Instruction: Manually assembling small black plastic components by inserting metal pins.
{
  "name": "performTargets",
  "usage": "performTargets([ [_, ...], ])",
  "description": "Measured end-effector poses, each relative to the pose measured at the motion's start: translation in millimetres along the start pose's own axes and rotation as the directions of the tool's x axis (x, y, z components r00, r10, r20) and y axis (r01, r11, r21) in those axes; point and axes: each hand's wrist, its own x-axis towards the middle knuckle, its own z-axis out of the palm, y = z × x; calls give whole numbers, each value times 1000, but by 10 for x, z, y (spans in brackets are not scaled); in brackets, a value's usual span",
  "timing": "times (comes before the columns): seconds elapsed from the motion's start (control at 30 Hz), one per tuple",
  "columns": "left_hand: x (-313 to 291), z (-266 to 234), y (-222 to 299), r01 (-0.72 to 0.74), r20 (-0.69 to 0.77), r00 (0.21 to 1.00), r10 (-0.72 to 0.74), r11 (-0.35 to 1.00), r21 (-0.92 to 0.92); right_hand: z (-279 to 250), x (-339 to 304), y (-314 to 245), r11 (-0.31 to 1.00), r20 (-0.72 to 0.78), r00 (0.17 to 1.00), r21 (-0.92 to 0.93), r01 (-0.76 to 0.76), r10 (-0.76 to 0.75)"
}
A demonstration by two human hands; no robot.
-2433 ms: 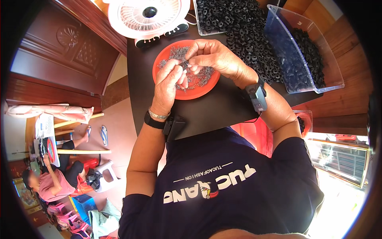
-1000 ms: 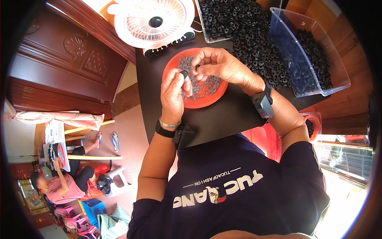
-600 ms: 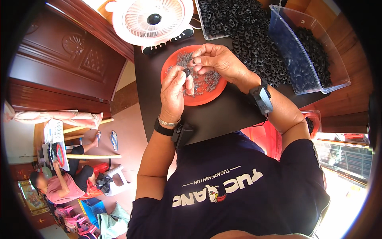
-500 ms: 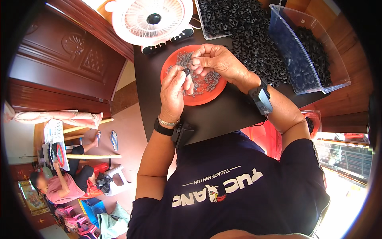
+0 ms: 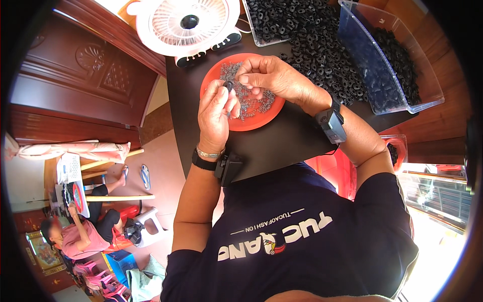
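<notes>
Over a round orange-red tray (image 5: 259, 121), both my hands are close together. My left hand (image 5: 215, 111) pinches a small black plastic part (image 5: 229, 85) between thumb and fingers. Just to its right, my right hand (image 5: 269, 79) has thumb and forefinger pressed together; whatever they hold is too small to make out. Beneath them, many small grey metal springs (image 5: 230, 72) are scattered in the tray, partly covered by my fingers.
A white fan (image 5: 166, 38) stands behind the tray. Black plastic parts (image 5: 327, 70) are heaped on the dark table (image 5: 266, 158) at the right, beside a clear bin (image 5: 372, 70) holding more. Far left, another person (image 5: 83, 236) sits at a small table.
Both hands have shifted slightly left, and my right fingertips are now nearer the black part. The whole view has moved a little.
</notes>
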Motion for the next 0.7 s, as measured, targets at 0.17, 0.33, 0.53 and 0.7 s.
performTargets([
  [0.17,6,-2,-6,3,-4,1000,-2,996,84,-97,-2,-33,995,6,1000,100,-4,3],
  [0.33,-24,40,23,30,17,999,-34,985,171,-110,-40,-103,993,75,997,114,-10,1],
  [0.53,-37,29,22,11,51,998,-23,976,219,-92,-56,-98,996,131,991,90,-28,17],
  [0.7,-28,60,49,-43,72,997,18,931,363,-87,-51,-112,999,137,991,40,-14,8],
])
